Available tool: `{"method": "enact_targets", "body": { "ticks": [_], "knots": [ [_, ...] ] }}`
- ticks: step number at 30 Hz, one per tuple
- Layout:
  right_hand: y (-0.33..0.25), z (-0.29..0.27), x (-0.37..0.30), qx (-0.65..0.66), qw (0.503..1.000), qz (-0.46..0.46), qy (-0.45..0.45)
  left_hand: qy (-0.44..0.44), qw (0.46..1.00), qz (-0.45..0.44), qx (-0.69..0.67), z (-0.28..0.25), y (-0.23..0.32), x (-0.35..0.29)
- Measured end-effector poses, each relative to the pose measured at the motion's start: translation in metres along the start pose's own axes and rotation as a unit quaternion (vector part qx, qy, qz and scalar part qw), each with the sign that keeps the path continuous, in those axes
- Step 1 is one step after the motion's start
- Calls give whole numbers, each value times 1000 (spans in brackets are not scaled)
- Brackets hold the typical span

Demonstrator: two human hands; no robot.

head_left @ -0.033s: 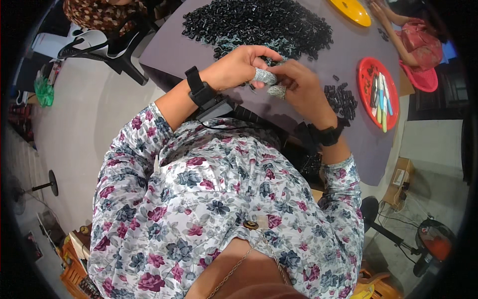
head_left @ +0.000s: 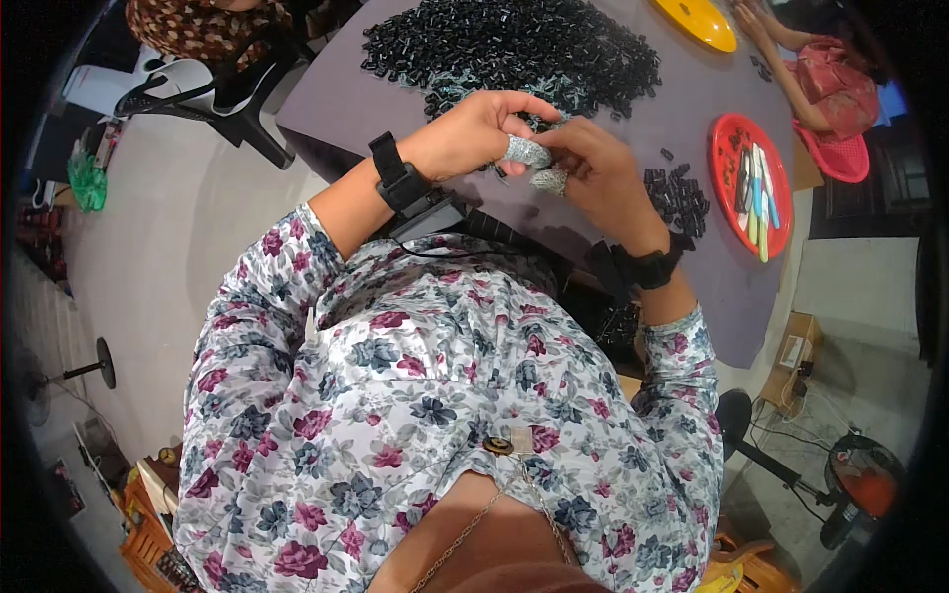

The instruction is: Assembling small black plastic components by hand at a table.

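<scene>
Black pieces (head_left: pixel 519 49) nearby, left hand (head_left: pixel 477 133) seemingly meets curled right hand (head_left: pixel 599 178).

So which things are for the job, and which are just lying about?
Probably the job:
big heap of small, shiny black pieces
smaller pile of black pieces near the right hand
rounded red plate holding slim white, blue and green items

Probably lying about:
crumpled green plastic bag
brown cardboard box

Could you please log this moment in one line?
Left hand, right hand: close together, grip unclear; black pieces: heaped beyond; red tray: at right
</scene>
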State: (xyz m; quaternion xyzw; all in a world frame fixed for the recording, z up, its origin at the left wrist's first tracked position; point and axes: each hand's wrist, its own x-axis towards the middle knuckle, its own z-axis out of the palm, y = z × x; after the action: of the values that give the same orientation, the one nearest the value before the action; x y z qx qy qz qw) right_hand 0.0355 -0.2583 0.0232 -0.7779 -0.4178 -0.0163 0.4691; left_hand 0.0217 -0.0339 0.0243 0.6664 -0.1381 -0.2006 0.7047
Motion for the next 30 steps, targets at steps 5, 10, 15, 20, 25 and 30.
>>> {"method": "enact_targets", "body": {
  "ticks": [5,10,15,20,25,30],
  "knots": [
    [3,6,-4,-122,992,-24,19,15,999,-10,31,3,-4,1],
    [-3,16,-18,-257,961,-89,-42,-54,993,-52,96,11,-2,-8],
    [-6,23,-37,-225,967,-97,-64,-111,988,-75,81,21,5,-16],
    [-1,25,-47,-211,975,-49,-56,-94,990,-59,84,23,-3,-15],
    [18,-30,-62,-342,933,112,6,92,973,46,207,-20,-15,-6],
    [44,-69,-80,-397,905,143,54,73,915,38,396,-15,-19,-11]
  ]
}}
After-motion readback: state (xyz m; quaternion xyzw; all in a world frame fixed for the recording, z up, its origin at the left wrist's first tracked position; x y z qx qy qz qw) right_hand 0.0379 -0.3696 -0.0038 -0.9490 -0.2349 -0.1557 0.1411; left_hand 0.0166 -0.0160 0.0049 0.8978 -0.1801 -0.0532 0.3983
